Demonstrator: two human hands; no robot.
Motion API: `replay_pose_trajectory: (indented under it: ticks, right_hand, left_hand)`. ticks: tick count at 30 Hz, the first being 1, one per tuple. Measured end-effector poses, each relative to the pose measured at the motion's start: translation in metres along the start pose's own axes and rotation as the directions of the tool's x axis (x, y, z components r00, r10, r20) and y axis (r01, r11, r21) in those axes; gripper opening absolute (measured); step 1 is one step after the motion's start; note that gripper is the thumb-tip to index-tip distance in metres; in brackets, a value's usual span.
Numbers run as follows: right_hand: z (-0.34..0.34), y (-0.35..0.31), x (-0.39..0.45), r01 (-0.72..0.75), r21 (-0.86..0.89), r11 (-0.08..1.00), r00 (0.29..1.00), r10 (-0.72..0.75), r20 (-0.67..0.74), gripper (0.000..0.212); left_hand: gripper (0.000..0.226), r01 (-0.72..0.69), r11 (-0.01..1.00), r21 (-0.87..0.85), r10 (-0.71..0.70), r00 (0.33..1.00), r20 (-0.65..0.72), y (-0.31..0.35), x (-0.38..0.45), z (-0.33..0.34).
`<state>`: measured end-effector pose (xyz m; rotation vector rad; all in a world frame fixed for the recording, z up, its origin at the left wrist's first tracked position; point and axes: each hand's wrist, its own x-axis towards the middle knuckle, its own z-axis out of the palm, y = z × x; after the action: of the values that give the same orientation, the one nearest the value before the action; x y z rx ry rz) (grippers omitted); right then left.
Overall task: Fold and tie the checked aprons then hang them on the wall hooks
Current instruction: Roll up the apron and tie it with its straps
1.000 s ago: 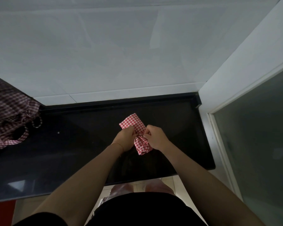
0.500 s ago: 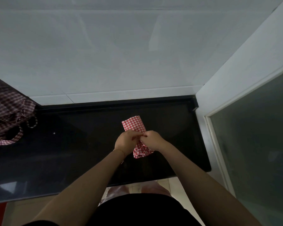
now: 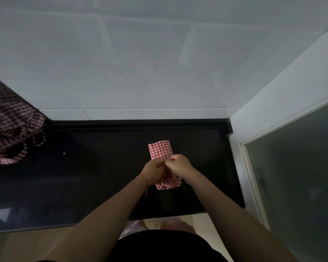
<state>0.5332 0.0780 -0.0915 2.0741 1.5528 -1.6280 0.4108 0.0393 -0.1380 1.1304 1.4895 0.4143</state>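
A red-and-white checked apron [image 3: 160,151], folded into a narrow bundle, lies on the black countertop [image 3: 102,167]. My left hand [image 3: 153,173] and my right hand [image 3: 179,165] meet over its middle, fingers curled and pinching the cloth or its tie there. The bundle's far end shows flat beyond my knuckles and its near end bunches below my wrists. The tie itself is hidden by my fingers. No wall hooks are in view.
A darker checked apron [image 3: 9,129] with loose straps lies heaped at the counter's far left. A white tiled wall [image 3: 140,63] rises behind the counter. A frosted glass door [image 3: 301,176] in a white frame stands on the right. Tiled floor shows below the counter's front edge.
My hands have drawn closer together over the bundle's middle. The bundle has turned to lie straighter, pointing away from me.
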Motion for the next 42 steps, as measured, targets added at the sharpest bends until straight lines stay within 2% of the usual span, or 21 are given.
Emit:
replay_pose_trajectory:
  ticks: [2,6,9,14,19,23,26,29,32,34,36,37,40,42]
  right_hand:
    - [0.001,0.0,0.001,0.0,0.023,1.0,1.0,-0.001,0.007,0.022]
    - [-0.002,-0.004,0.001,-0.015,0.005,1.0,1.0,0.015,0.02,0.028]
    - [-0.008,-0.004,-0.001,-0.023,0.032,0.999,1.0,0.024,-0.007,0.028]
    - [0.0,0.0,-0.001,-0.023,0.073,0.997,0.999,0.025,-0.032,0.015]
    - [0.009,0.005,-0.002,-0.029,0.123,0.992,0.998,0.035,-0.043,0.015]
    - [0.013,0.006,-0.004,-0.025,0.083,0.996,0.998,0.03,-0.061,0.017]
    - [0.013,0.004,-0.005,-0.017,0.052,0.999,0.998,0.02,-0.058,0.02]
    - [0.015,0.004,-0.007,-0.009,0.035,0.999,0.998,0.011,-0.059,0.022]
    - [0.016,0.004,-0.01,0.009,0.026,1.0,0.998,-0.008,-0.058,0.02]
    - [0.016,0.005,-0.012,0.046,0.029,0.999,0.998,-0.045,-0.033,0.016]
    - [0.017,0.005,-0.015,0.072,0.056,0.996,0.997,-0.072,-0.001,0.014]
    - [0.016,0.006,-0.016,0.065,0.085,0.994,0.998,-0.065,0.001,0.015]
    - [0.008,0.012,-0.016,0.003,0.193,0.981,1.0,-0.009,0.03,0.016]
    - [-0.001,0.018,-0.016,-0.057,0.158,0.986,0.997,0.047,0.061,0.018]
  left_hand:
    - [0.035,0.053,0.993,-0.103,-0.055,0.998,-0.012,-0.003,0.0,0.001]
    - [0.033,0.064,0.989,-0.132,-0.07,0.996,-0.048,-0.003,0.003,0.007]
    - [0.03,0.074,0.986,-0.148,-0.077,0.997,-0.017,0.0,0.005,0.008]
    - [0.036,0.077,0.994,-0.071,-0.079,0.997,-0.016,0.001,0.006,0.011]
    - [0.036,0.074,0.997,-0.002,-0.074,0.997,-0.015,-0.004,0.005,0.012]
    - [0.034,0.11,0.989,-0.096,-0.115,0.992,-0.053,-0.003,0.004,0.014]
    - [0.034,0.112,0.988,-0.104,-0.116,0.993,-0.034,-0.002,0.004,0.013]
    - [0.024,0.118,0.983,-0.141,-0.123,0.992,-0.028,-0.002,0.002,0.012]
    - [0.027,0.134,0.978,-0.158,-0.141,0.989,-0.033,-0.002,0.001,0.011]
    - [0.029,0.138,0.982,-0.132,-0.144,0.989,-0.037,-0.001,-0.001,0.007]
    - [0.03,0.117,0.993,-0.017,-0.117,0.993,-0.02,-0.003,-0.001,0.003]
    - [0.029,0.107,0.994,0.029,-0.107,0.994,-0.022,-0.004,0.001,0.002]
    - [0.026,0.111,0.994,0.0,-0.111,0.993,-0.049,-0.004,0.0,-0.003]
    - [0.026,0.096,0.994,-0.053,-0.099,0.993,-0.06,-0.003,-0.005,-0.006]
